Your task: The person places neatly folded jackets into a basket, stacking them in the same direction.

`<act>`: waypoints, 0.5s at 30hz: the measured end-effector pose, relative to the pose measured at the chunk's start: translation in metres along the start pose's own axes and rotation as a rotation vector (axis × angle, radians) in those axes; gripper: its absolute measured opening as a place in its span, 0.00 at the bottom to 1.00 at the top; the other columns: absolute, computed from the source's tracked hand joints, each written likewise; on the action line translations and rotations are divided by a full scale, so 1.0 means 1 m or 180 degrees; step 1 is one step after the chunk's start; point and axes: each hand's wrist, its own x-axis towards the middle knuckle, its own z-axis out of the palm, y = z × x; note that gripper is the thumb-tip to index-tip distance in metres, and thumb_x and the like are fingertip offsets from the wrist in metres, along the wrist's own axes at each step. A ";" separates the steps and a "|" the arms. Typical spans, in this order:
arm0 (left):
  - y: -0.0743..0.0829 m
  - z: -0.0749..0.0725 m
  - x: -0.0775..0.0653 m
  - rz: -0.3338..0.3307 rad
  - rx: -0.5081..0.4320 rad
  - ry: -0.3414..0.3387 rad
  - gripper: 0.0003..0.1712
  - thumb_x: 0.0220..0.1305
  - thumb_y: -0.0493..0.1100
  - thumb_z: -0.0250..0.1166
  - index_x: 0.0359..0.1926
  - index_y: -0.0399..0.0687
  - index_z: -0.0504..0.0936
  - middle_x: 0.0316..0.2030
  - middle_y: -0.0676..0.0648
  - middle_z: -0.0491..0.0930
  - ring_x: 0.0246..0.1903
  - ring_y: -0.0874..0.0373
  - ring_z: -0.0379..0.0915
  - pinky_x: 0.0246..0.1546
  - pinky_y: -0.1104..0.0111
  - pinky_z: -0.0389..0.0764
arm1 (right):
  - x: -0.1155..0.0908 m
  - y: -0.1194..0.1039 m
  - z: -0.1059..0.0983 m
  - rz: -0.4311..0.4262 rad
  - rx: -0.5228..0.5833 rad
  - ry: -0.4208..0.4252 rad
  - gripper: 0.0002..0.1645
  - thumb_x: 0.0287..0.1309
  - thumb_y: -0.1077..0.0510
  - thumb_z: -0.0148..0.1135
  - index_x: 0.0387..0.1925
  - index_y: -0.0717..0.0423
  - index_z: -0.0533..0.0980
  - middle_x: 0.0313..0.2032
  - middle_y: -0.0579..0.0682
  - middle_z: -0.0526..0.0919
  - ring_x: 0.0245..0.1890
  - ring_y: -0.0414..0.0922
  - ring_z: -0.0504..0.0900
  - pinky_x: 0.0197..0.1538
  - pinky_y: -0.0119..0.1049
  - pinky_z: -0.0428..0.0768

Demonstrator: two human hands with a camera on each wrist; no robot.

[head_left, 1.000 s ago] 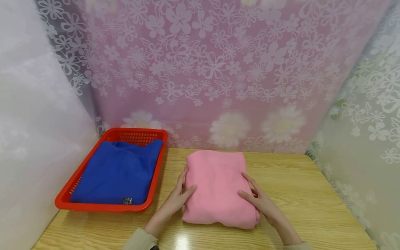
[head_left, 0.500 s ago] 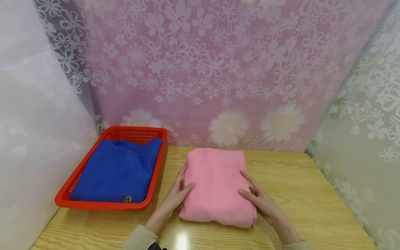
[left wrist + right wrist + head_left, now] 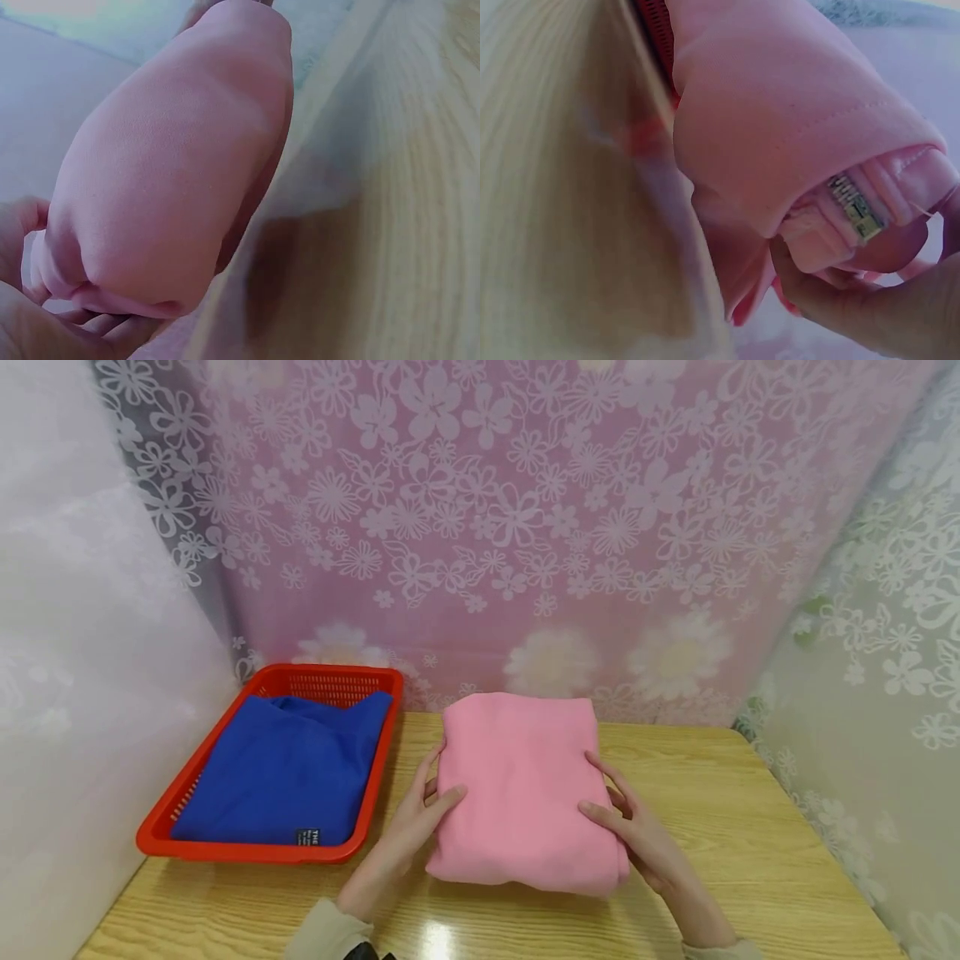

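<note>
Folded pink bundle between my hands

My left hand (image 3: 408, 827) and right hand (image 3: 637, 835) grip the folded pink garment (image 3: 521, 793), thumbs pinching on top, fingers curled beneath. It feels soft, light and floppy, so I'd support both side edges; the red basket (image 3: 225, 852) sits just beyond my left fingers

Left hand (image 3: 414, 822) and right hand (image 3: 636, 835) out front, facing each other. Thumbs on top, fingers curled under, both gripping. Sleeves barely showing.

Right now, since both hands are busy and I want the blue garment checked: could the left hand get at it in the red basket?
Probably yes: the left hand grips the pink garment right beside the red basket, where the blue garment lies uncovered.
</note>
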 end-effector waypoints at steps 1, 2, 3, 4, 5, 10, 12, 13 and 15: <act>0.005 -0.001 0.000 0.0019 -0.0015 0.0001 0.45 0.71 0.49 0.65 0.80 0.71 0.49 0.65 0.36 0.71 0.55 0.47 0.78 0.50 0.57 0.83 | 0.000 -0.004 0.001 -0.0023 -0.0012 0.0004 0.44 0.74 0.58 0.55 0.80 0.27 0.48 0.75 0.61 0.55 0.55 0.54 0.82 0.48 0.50 0.85; 0.010 -0.002 -0.001 0.0029 -0.0023 0.0005 0.45 0.72 0.48 0.65 0.80 0.71 0.49 0.64 0.36 0.71 0.54 0.47 0.78 0.49 0.57 0.84 | 0.000 -0.009 0.002 -0.0050 -0.0026 0.0005 0.44 0.74 0.58 0.55 0.80 0.28 0.48 0.75 0.61 0.55 0.55 0.54 0.82 0.48 0.50 0.85; 0.014 -0.002 -0.001 0.0051 -0.0039 0.0006 0.45 0.72 0.47 0.64 0.80 0.71 0.49 0.64 0.36 0.72 0.53 0.47 0.79 0.49 0.56 0.84 | 0.000 -0.013 0.003 -0.0073 -0.0035 0.0003 0.44 0.74 0.58 0.55 0.80 0.28 0.48 0.75 0.61 0.55 0.55 0.54 0.82 0.48 0.49 0.85; 0.018 -0.004 -0.002 0.0042 -0.0047 0.0022 0.45 0.72 0.47 0.65 0.80 0.72 0.49 0.63 0.36 0.72 0.52 0.47 0.79 0.48 0.57 0.84 | -0.001 -0.017 0.004 -0.0093 -0.0051 0.0010 0.44 0.74 0.58 0.55 0.80 0.28 0.48 0.75 0.60 0.55 0.55 0.53 0.82 0.48 0.49 0.85; 0.022 -0.005 -0.002 0.0037 -0.0047 0.0037 0.45 0.72 0.47 0.65 0.79 0.73 0.50 0.63 0.37 0.72 0.52 0.48 0.79 0.48 0.57 0.84 | 0.000 -0.021 0.006 -0.0116 -0.0066 0.0014 0.43 0.74 0.58 0.55 0.80 0.29 0.48 0.75 0.60 0.55 0.55 0.53 0.82 0.48 0.49 0.85; 0.040 -0.013 -0.002 0.0074 -0.0023 0.0093 0.44 0.72 0.47 0.64 0.80 0.70 0.50 0.65 0.37 0.71 0.55 0.47 0.77 0.50 0.56 0.83 | 0.003 -0.037 0.015 -0.0165 -0.0137 0.0080 0.42 0.74 0.56 0.56 0.79 0.26 0.51 0.75 0.57 0.57 0.54 0.51 0.83 0.48 0.48 0.85; 0.048 -0.019 -0.002 0.0127 0.0076 0.0117 0.44 0.72 0.47 0.64 0.80 0.68 0.50 0.65 0.36 0.71 0.55 0.45 0.77 0.50 0.56 0.83 | 0.006 -0.044 0.021 -0.0203 -0.0125 0.0070 0.42 0.74 0.56 0.56 0.79 0.26 0.51 0.75 0.56 0.58 0.54 0.52 0.83 0.48 0.48 0.85; 0.053 -0.023 -0.002 0.0151 0.0148 0.0138 0.44 0.72 0.48 0.64 0.80 0.68 0.50 0.66 0.37 0.70 0.56 0.45 0.77 0.50 0.56 0.83 | 0.008 -0.048 0.024 -0.0236 -0.0106 0.0053 0.42 0.75 0.56 0.56 0.79 0.26 0.50 0.74 0.57 0.58 0.54 0.52 0.83 0.47 0.48 0.85; 0.064 -0.031 -0.003 0.0182 0.0313 0.0180 0.44 0.72 0.50 0.64 0.80 0.70 0.50 0.68 0.38 0.69 0.57 0.45 0.76 0.50 0.56 0.83 | 0.013 -0.056 0.032 -0.0307 -0.0065 0.0020 0.42 0.75 0.56 0.56 0.79 0.26 0.50 0.74 0.57 0.59 0.53 0.52 0.83 0.47 0.47 0.85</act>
